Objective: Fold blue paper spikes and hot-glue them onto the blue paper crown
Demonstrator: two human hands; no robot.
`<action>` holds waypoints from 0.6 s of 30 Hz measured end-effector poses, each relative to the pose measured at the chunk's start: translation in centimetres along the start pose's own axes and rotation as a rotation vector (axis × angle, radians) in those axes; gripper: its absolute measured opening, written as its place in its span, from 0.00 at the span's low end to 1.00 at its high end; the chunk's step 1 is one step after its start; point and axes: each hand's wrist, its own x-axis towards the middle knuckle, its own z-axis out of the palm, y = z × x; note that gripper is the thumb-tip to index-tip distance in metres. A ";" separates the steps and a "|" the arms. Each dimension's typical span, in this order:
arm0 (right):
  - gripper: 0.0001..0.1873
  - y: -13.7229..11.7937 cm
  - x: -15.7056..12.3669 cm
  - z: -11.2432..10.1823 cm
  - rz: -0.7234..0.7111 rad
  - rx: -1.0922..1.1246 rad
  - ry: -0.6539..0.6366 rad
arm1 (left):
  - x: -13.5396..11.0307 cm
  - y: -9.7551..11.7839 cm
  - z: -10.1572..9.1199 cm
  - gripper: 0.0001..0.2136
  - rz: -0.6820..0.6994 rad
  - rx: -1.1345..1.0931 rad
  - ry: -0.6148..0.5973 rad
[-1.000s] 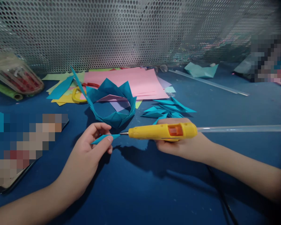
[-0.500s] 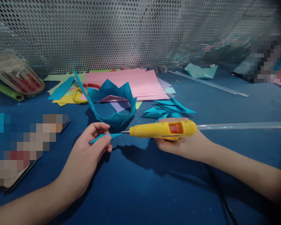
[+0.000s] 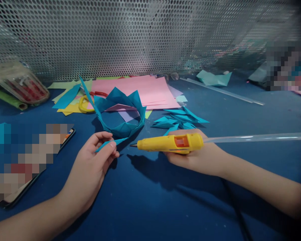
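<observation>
My left hand (image 3: 95,160) pinches a small folded blue paper piece (image 3: 115,142) between thumb and fingers, its tip pointing right. In my right hand (image 3: 198,157) lies a yellow glue gun (image 3: 170,143), held level with its nozzle aimed left, a short gap from the paper tip. A clear glue stick (image 3: 256,137) juts from the gun's back toward the right. Just behind my left hand stands a blue paper crown ring (image 3: 120,110) made of pointed folded pieces.
Several loose blue folded pieces (image 3: 182,118) lie behind the gun. Pink paper sheets (image 3: 150,88), yellow-handled scissors (image 3: 84,103) and coloured scraps sit near the perforated metal wall (image 3: 140,33). A phone (image 3: 37,157) lies at left, a plastic case (image 3: 20,83) at far left.
The glue gun's nozzle has drawn back a little from the paper tip. My left hand has lifted the piece slightly toward the crown ring.
</observation>
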 end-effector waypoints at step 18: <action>0.15 9.1 2.1 -10.7 0.585 -0.234 0.536 | -0.2 0.1 0.0 0.20 0.046 -0.054 -0.040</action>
